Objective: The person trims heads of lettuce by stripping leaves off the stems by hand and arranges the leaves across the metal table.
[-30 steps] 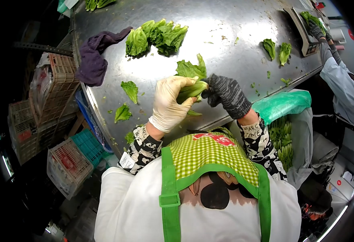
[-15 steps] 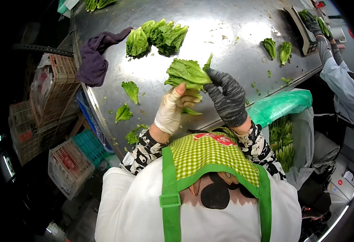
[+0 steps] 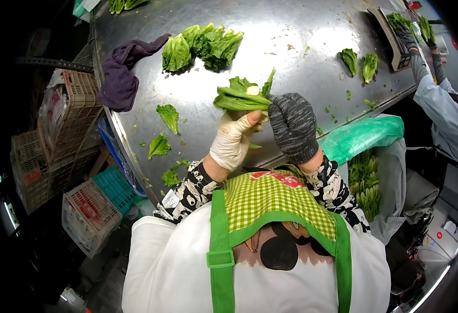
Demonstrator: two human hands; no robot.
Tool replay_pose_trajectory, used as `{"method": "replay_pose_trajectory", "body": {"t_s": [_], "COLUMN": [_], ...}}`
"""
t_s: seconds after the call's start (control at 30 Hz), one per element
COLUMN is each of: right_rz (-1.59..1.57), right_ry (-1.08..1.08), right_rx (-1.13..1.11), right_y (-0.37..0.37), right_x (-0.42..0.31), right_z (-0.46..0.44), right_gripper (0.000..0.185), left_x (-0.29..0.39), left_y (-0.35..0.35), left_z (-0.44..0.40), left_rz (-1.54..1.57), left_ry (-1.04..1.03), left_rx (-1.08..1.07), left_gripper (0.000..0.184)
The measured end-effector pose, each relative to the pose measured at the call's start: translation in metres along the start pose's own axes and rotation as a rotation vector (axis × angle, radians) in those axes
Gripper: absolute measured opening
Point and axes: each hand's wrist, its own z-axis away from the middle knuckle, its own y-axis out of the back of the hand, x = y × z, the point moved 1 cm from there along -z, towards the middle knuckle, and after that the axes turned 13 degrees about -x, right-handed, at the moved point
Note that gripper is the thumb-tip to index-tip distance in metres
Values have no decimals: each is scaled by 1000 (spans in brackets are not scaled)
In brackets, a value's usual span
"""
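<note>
While the left hand in a thin cream glove (image 3: 232, 140) clamps its fingers beneath a leafy green lettuce head (image 3: 241, 103) over the near part of a shiny metal table (image 3: 304, 68), the right hand in a dark grey knitted glove (image 3: 293, 128) curls in beside the stem end, its fingertips hidden and its grip impossible to tell. The lettuce lies sideways between them, apparently so one palm bears the weight and the stem faces the other. Farther left, crinkled green lettuce heads (image 3: 216, 49) sit bunched together, perhaps to keep them apart from the loose green leaves (image 3: 168, 119) nearer.
</note>
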Motion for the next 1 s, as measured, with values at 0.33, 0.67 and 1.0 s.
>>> {"method": "replay_pose_trajectory", "body": {"t_s": [0.33, 0.67, 1.0], "right_rz": [-287, -128, -1355], "right_ry": [-236, -244, -720], "right_rx": [7, -171, -273], "right_y": [-16, -30, -13], "right_x": [0, 23, 38], "right_z": [6, 6, -2], "right_gripper": [11, 22, 33], "left_x": [-27, -32, -7], "left_y": [4, 1, 9], "left_z": [-3, -6, -3], "left_rz": [-38, -483, -672], "left_ry": [-43, -342, -488], "left_rx": [144, 182, -205], "left_gripper": [20, 24, 43]}}
